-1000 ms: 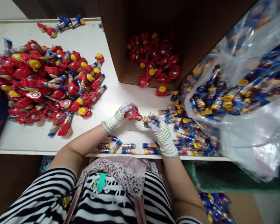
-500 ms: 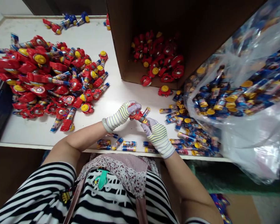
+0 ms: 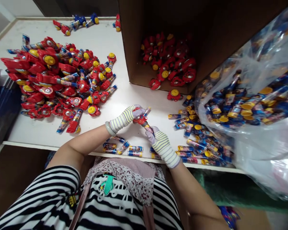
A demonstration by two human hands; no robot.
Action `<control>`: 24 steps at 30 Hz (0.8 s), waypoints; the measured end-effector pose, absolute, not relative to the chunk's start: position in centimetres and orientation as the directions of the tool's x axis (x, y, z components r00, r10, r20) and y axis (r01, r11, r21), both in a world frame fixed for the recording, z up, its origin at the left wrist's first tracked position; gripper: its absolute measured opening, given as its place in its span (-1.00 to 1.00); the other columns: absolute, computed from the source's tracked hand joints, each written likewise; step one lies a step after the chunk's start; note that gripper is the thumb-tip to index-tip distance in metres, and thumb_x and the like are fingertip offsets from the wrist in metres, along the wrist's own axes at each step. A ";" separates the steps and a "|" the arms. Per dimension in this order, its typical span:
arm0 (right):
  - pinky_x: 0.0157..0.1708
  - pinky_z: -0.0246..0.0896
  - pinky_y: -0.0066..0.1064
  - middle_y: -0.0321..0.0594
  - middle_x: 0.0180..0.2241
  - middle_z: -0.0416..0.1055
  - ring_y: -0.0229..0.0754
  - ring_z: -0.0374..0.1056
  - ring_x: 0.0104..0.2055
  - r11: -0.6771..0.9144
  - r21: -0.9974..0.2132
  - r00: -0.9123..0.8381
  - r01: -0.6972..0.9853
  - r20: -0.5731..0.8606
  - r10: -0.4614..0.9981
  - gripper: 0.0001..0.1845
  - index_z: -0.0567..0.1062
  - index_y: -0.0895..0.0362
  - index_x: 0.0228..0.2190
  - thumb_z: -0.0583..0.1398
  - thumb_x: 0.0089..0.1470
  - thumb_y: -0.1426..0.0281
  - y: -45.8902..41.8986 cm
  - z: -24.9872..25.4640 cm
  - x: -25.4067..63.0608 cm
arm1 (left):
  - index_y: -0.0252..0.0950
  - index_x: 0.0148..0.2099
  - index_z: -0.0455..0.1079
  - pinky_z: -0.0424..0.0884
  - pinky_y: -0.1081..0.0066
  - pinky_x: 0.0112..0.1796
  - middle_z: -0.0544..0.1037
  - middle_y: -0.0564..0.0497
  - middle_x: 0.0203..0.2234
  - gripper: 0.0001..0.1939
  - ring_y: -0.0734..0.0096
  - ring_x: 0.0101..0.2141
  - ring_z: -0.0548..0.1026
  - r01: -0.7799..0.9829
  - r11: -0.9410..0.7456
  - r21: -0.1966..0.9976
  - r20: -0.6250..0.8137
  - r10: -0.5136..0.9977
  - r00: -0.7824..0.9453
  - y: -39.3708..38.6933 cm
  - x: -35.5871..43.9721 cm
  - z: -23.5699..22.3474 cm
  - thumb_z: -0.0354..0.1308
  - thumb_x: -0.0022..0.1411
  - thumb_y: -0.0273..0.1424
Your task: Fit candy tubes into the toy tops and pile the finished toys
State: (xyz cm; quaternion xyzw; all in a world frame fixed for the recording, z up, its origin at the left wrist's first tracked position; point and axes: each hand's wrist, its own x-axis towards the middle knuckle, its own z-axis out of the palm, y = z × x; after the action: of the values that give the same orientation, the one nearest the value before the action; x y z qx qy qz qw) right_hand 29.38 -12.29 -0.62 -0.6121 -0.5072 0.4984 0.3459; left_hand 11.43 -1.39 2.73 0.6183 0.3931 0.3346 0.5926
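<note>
Red plastic toy with a tube-shaped handle (image 3: 141, 120) in both hands, near side of the brown cardboard box (image 3: 129, 48)

So the toy's over the white bench (image 3: 124, 95), a bit left of the box's middle. Left hand (image 3: 127, 117), in a striped knit glove, is curled over the round red head. Right hand (image 3: 163, 145), same kind of glove, has its fingers closed on the handle end. One small tube with a yellow cap (image 3: 147, 111) is right by the red head, can't tell if they touch. Left of the box: big heap of red toys with yellow discs (image 3: 48, 80). More red toys (image 3: 180, 64) inside the box. Right of the box: clear plastic bag (image 3: 259, 153) of blue-and-yellow tubes (image 3: 246, 106).
</note>
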 end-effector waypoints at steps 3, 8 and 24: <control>-0.71 -0.14 -0.50 -0.50 -0.70 0.00 -0.37 -0.17 -0.72 -0.473 -0.877 -0.373 -0.082 -0.413 0.831 -0.34 0.43 0.10 -0.36 -0.01 0.14 -0.23 -13.0 -1.2 29.0 | -0.36 -0.30 0.42 0.39 0.43 -0.27 0.50 -0.03 -0.41 -0.65 0.42 -0.36 0.45 -0.006 -0.009 1.000 0.011 0.850 0.527 -1.7 10.9 2.5 0.22 0.17 -0.12; -0.54 0.14 -0.43 -0.30 -0.55 0.33 -0.26 0.20 -0.57 -0.351 -0.926 -0.174 0.138 -0.371 0.912 -0.38 0.48 0.10 -0.27 0.07 0.10 -0.20 -12.1 -1.9 28.6 | -0.36 -0.31 0.39 0.33 0.48 -0.37 0.47 0.01 -0.45 -0.68 0.49 -0.45 0.40 0.094 0.077 0.993 -0.114 0.857 0.502 -2.0 10.3 2.3 0.25 0.16 -0.17; -0.06 0.34 -0.11 0.04 -0.03 0.44 0.04 0.41 -0.09 0.118 -0.854 -0.351 0.506 -0.079 0.933 -0.36 0.41 0.09 0.15 0.08 0.18 0.00 -3.5 -2.5 25.7 | -0.29 -0.11 0.41 0.37 0.27 0.02 0.51 -0.06 -0.14 -0.64 0.28 -0.09 0.45 0.409 -0.403 0.819 0.493 0.858 -0.143 5.3 -5.6 9.5 0.20 0.31 -0.08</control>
State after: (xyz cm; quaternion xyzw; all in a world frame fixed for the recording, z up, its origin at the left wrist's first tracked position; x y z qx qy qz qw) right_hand 25.69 -3.50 -2.53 -0.5110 -0.7041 0.4240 0.2516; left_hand -5.62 5.33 9.47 0.6232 0.5081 0.5596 0.2007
